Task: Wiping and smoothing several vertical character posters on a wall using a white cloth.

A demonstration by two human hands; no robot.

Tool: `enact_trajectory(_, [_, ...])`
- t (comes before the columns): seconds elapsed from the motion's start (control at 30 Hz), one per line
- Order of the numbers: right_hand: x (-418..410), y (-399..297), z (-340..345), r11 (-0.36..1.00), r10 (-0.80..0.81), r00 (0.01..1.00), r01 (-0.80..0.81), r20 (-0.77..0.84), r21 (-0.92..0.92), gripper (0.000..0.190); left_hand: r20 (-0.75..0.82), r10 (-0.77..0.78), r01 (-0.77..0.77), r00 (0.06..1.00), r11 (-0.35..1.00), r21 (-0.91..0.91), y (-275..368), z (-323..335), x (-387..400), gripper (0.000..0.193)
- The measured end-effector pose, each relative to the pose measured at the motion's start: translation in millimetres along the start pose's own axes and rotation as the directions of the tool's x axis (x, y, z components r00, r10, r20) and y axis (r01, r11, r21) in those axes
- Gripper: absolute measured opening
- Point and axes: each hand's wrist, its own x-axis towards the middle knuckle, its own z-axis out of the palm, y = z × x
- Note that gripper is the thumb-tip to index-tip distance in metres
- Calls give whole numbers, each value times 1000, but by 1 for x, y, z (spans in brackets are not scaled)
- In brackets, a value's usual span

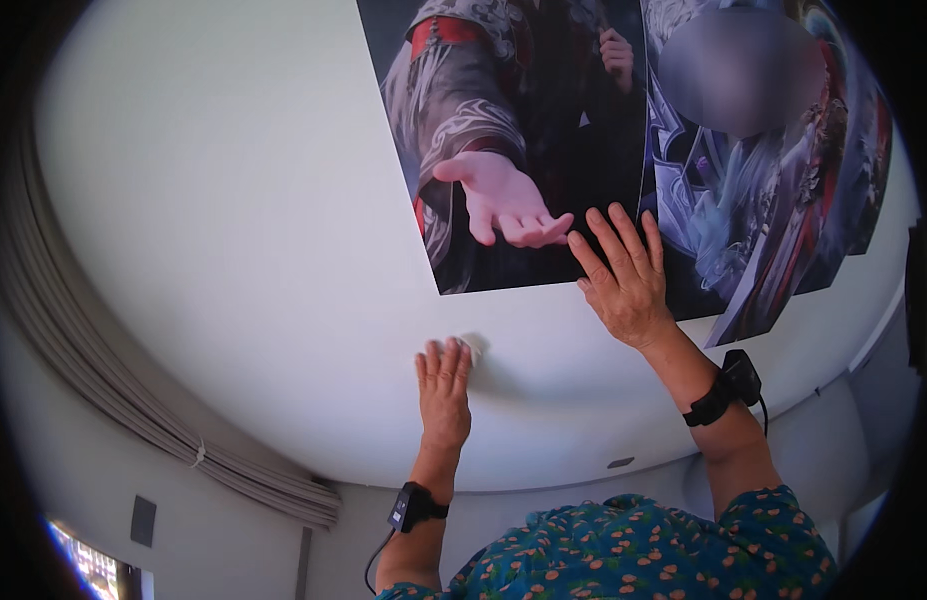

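Note:
My left hand lies against the white wall, below the lower left corner of a dark poster. Its fingers partly cover a small pale item, perhaps a cloth; whether they grip it I cannot tell. With fingers spread, my right hand rests flat on the bottom edge of the poster, which bears a figure in dark and red robes with an outstretched palm. Beside it, to the right, is a second printed figure with a cut-out outline and a blurred upper part. Both wrists wear black strapped devices.
Gathered grey curtains, tied with a white band, hang at the left. A grey wall plate is at the lower left. Another small plate sits low on the white wall. A dark object stands at the right rim.

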Motion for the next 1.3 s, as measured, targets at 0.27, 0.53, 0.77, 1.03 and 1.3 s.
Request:
enact_trajectory(0.27, [-28, -89, -18, 760, -201, 967, 53, 156, 648, 51, -37, -426, 234, 904, 566, -790, 72, -37, -5, 37])
enact_trajectory(0.53, [-35, -109, -1, 708, -58, 936, -206, 346, 676, 62, 372, -92, 362, 924, -109, -926, 62, -55, -2, 63])
enact_trajectory(0.77, [18, -61, -11, 929, -69, 993, 101, -100, 357, 39, -146, -98, 25, 984, 899, -436, 40, -98, 65, 32])
enact_trajectory(1.03, [10, -62, 22, 984, -172, 983, 168, 63, 57, 41, -236, 165, -167, 958, 986, 13, 2, -47, 117, 46])
enact_trajectory(1.3, [11, -39, 5, 978, -37, 998, 47, -51, 204, 36, -334, 230, -204, 914, 973, 111, -8, -28, 111, 46])
